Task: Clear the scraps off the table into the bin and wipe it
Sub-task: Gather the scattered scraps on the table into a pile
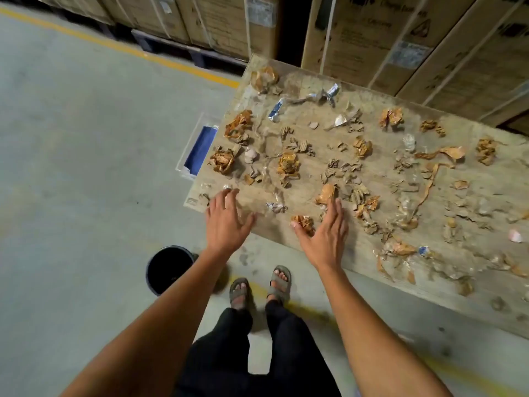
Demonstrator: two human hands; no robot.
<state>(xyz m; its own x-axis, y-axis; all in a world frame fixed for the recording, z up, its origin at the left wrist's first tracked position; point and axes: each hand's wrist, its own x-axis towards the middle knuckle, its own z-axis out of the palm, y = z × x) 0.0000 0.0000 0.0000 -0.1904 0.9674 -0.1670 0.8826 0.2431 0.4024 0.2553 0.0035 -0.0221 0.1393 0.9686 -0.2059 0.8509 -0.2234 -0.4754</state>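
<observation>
A worn wooden table [315, 90] is littered with several scraps: crumpled orange-brown tape wads [287, 164], torn cardboard bits [340, 167], blue-and-white wrappers [276, 110] and clear plastic. My left hand [226, 222] hovers with spread fingers over the table's near left corner, holding nothing. My right hand [323, 233] lies flat and open over the near edge, its thumb beside a small orange wad [303, 222] and its fingertips close to another orange scrap [326, 193]. A dark round bin [167, 267] stands on the floor, left of my feet.
A clear tray holding a blue cloth [200, 147] sits on the floor off the table's left end. Strapped cardboard boxes [400, 38] on pallets line the far side behind the table. Yellow lines [114, 45] mark the concrete floor. My sandalled feet [260, 287] stand at the table's edge.
</observation>
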